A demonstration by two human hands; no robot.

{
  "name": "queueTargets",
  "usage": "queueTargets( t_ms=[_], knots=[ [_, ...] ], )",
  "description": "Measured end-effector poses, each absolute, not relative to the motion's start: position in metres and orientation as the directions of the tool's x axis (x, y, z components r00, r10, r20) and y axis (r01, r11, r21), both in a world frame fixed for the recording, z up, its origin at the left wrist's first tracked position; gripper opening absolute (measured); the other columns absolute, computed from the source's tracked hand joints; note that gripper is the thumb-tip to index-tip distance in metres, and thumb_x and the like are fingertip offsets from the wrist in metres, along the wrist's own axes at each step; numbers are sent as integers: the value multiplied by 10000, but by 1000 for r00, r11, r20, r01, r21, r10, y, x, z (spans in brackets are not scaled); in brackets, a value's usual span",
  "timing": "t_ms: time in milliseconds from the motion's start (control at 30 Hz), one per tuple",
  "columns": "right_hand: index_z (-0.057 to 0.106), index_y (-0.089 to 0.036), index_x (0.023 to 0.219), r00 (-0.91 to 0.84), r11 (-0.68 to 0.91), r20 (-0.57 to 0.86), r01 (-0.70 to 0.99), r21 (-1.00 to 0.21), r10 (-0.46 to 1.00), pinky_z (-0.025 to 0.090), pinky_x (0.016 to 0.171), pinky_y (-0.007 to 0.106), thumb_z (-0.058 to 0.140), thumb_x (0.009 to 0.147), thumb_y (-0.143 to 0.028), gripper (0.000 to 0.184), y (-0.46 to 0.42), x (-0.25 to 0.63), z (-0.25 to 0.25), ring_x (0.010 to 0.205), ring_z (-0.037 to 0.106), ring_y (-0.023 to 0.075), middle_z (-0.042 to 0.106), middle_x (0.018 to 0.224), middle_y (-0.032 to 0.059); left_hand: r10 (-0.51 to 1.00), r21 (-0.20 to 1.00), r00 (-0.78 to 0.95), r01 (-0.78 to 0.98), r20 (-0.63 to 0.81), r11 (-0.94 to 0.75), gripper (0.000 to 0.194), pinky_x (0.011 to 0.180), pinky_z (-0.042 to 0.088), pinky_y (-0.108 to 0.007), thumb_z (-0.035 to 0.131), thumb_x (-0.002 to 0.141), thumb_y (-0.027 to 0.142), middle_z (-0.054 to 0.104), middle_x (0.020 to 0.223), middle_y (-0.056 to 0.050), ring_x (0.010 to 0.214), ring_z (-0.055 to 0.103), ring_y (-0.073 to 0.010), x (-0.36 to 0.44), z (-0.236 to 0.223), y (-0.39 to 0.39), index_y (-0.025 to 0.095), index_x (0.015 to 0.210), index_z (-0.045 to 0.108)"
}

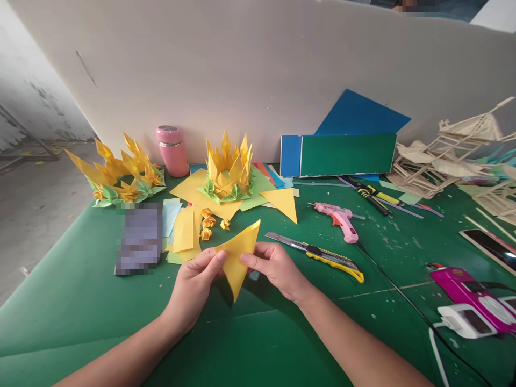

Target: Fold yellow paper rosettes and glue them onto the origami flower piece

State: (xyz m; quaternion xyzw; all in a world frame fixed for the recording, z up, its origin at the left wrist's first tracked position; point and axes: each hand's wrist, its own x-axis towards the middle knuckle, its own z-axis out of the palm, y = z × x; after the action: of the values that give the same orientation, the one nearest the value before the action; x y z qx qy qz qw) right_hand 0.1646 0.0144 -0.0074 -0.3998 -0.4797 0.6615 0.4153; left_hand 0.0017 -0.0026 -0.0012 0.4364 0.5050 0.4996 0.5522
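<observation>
A folded yellow paper piece [238,256] is held above the green table [258,344] between both my hands. My left hand [193,287] pinches its left edge with thumb and fingers. My right hand [276,269] pinches its right side. Just behind lie several small folded yellow paper bits [208,222] and flat yellow sheets [185,231]. A yellow and green paper crown flower [229,171] stands further back, with another paper flower cluster [121,174] at the left.
A yellow utility knife [318,252] and a pink glue gun [341,219] lie right of my hands. A pink flask [171,150], blue and green card sheets [346,153], wooden stick models [451,156], a phone [489,244] and a pink device [471,293] are around.
</observation>
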Motion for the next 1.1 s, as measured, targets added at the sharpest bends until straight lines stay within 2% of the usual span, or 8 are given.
queueTargets(
  t_ms=[167, 300, 567, 867, 1100],
  knots=[
    [687, -154, 699, -281, -216, -170, -143, -966, 945, 414, 572, 246, 755, 618, -500, 361, 16, 166, -10, 589, 500, 112, 616, 634, -4, 986, 986, -35, -30, -166, 165, 339, 539, 481, -233, 774, 570, 497, 602, 529, 12, 535, 566, -140, 1, 2, 0, 181, 510, 663],
    [660, -158, 667, -281, -218, -176, -127, -967, 943, 415, 554, 246, 750, 613, -506, 364, 16, 167, -10, 575, 495, 113, 591, 619, -9, 980, 983, -67, -16, -186, 185, 324, 523, 499, -241, 799, 516, 492, 651, 529, 5, 500, 591, -147, 1, 5, 1, 190, 585, 706],
    [630, -165, 655, -282, -154, -144, -13, -988, 948, 399, 529, 240, 714, 648, -507, 352, 16, 169, -11, 557, 470, 112, 551, 593, -16, 982, 983, -60, 12, -181, 182, 326, 495, 498, -235, 799, 502, 492, 648, 487, 4, 464, 589, -143, 1, 8, 1, 189, 576, 708],
    [631, -161, 662, -270, -90, -107, 74, -993, 957, 385, 519, 242, 697, 662, -459, 306, 16, 169, -9, 555, 470, 117, 562, 604, -7, 978, 979, -76, 50, -194, 198, 357, 484, 477, -226, 782, 523, 519, 641, 452, -2, 448, 595, -142, 0, 3, 1, 180, 569, 681],
    [651, -162, 690, -281, -74, -93, 76, -994, 955, 414, 544, 249, 695, 670, -453, 295, 14, 169, -7, 590, 510, 132, 607, 653, 4, 983, 984, -67, 49, -171, 174, 327, 500, 480, -211, 764, 577, 489, 634, 451, 9, 447, 602, -131, -2, -1, 1, 182, 561, 653]
  ],
)
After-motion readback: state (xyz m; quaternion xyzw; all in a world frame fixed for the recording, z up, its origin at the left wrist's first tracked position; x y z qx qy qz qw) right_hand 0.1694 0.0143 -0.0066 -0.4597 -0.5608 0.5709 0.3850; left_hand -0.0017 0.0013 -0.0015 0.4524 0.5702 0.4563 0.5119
